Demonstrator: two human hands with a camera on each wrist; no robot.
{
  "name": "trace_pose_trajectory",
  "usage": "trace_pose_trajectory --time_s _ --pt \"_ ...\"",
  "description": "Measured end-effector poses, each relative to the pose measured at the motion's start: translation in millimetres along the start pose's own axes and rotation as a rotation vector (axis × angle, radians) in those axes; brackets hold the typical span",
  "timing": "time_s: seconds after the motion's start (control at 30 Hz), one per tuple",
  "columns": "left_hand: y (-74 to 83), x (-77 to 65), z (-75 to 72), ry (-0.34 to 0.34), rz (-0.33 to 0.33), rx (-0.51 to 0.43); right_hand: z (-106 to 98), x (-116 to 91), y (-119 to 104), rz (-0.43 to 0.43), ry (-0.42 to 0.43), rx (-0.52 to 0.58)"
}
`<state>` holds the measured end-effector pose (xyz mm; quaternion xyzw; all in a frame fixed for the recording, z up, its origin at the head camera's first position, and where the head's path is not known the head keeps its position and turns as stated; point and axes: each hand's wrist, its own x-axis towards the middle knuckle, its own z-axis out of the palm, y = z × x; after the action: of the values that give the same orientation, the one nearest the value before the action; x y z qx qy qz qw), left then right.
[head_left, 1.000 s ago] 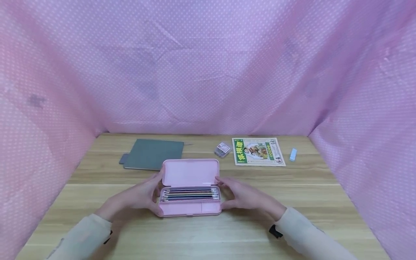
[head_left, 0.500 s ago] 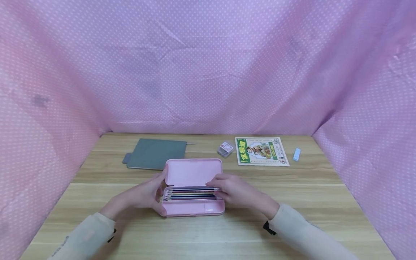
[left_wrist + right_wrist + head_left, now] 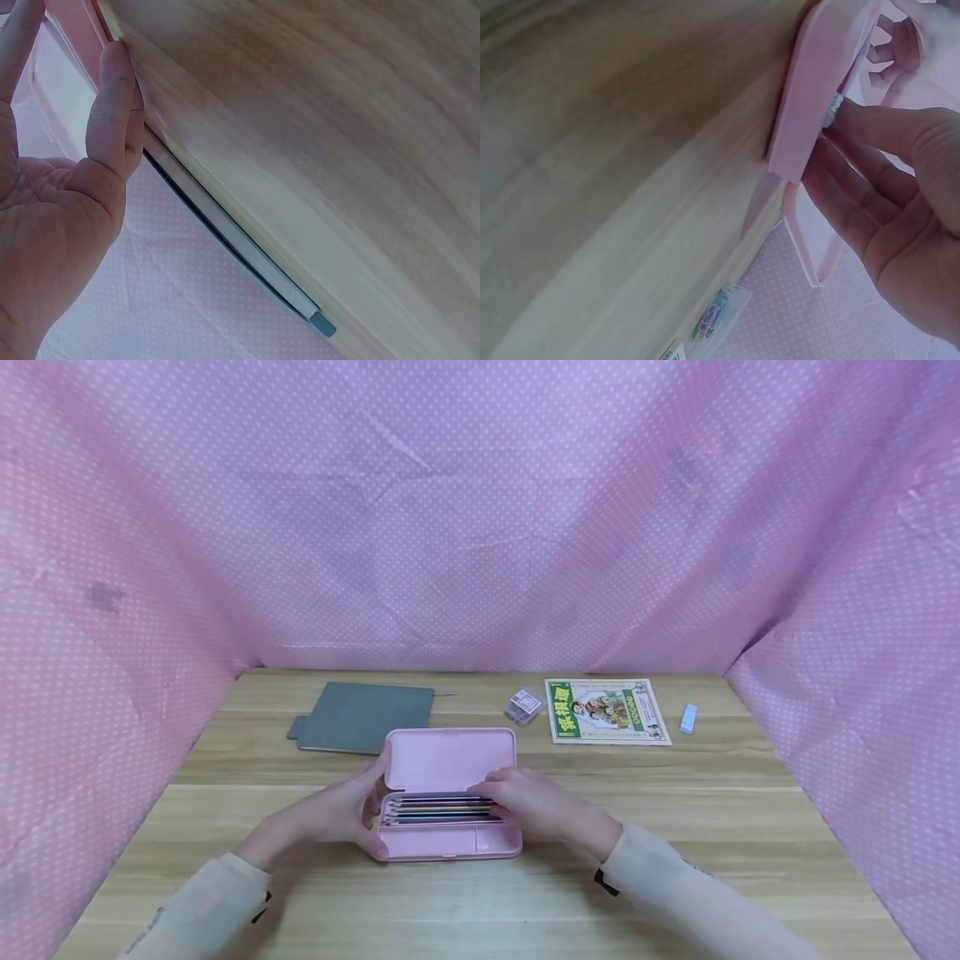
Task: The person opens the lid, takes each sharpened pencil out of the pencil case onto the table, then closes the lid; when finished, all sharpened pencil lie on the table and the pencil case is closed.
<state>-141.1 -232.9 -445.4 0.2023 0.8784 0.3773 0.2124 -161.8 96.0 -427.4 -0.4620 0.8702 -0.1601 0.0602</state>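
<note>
An opened pink pencil case (image 3: pixel 426 840) lies on the table in the head view, its lid (image 3: pixel 450 760) raised at the back. Several pencils (image 3: pixel 438 808) lie side by side in its rear compartment. My left hand (image 3: pixel 333 810) grips the case's left end, thumb at the front corner and a finger up by the lid. My right hand (image 3: pixel 540 806) reaches over the right end, covering the pencils' tail ends. In the right wrist view its thumb and forefinger pinch a pencil at the silver ferrule (image 3: pixel 832 109); whether more pencils are pinched is hidden.
A grey-green notebook (image 3: pixel 367 717) lies behind the case at left. Back along the table are a small clear box (image 3: pixel 522 706) of colourful clips, a green-and-white booklet (image 3: pixel 607 712) and a light blue stick-like block (image 3: pixel 688 718). Pink dotted cloth (image 3: pixel 480 527) hangs around the table.
My right hand has left the case's right side and moved left over the pencils' ends, its fingers now down inside the rear compartment. The left hand keeps its hold on the left end.
</note>
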Motion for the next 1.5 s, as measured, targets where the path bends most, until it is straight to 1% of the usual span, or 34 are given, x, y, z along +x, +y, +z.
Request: trace_pose_trajectory --time_s 0.13,0.37,0.5,0.6,0.77,0.83,0.97,1.13,1.37,1.5 --pt "0.3 -1.0 0.8 -0.001 0.000 -0.006 1.6 0.4 0.8 0.000 -0.013 -0.001" --pt "2.6 -2.7 0.1 -0.003 0.007 -0.021 3.3 1.3 2.7 0.022 -0.034 0.043" --pt "3.2 -1.2 -1.4 -0.002 0.021 -0.024 3.8 2.5 4.0 0.018 -0.035 0.019" --pt "4.1 -1.1 -1.3 0.000 0.023 -0.030 3.4 3.0 4.7 0.013 -0.044 0.020" --pt "5.2 -1.8 -0.2 -0.004 0.020 -0.041 2.0 2.1 4.7 -0.022 -0.077 0.065" --pt "5.4 -1.9 0.2 -0.005 0.019 -0.039 2.3 0.9 5.1 -0.042 -0.090 0.066" --pt "5.6 -2.4 0.1 -0.003 0.018 -0.049 2.8 -1.1 6.0 -0.043 -0.104 0.082" --pt "4.7 -2.0 0.3 -0.003 0.014 -0.061 2.5 -1.2 6.0 -0.032 -0.106 0.097" --pt "2.7 -0.7 1.9 -0.003 -0.009 -0.030 3.6 0.9 8.9 0.042 -0.145 0.173" --pt "1.4 0.0 2.8 0.001 -0.015 -0.020 3.3 2.8 9.9 0.046 -0.160 0.189"
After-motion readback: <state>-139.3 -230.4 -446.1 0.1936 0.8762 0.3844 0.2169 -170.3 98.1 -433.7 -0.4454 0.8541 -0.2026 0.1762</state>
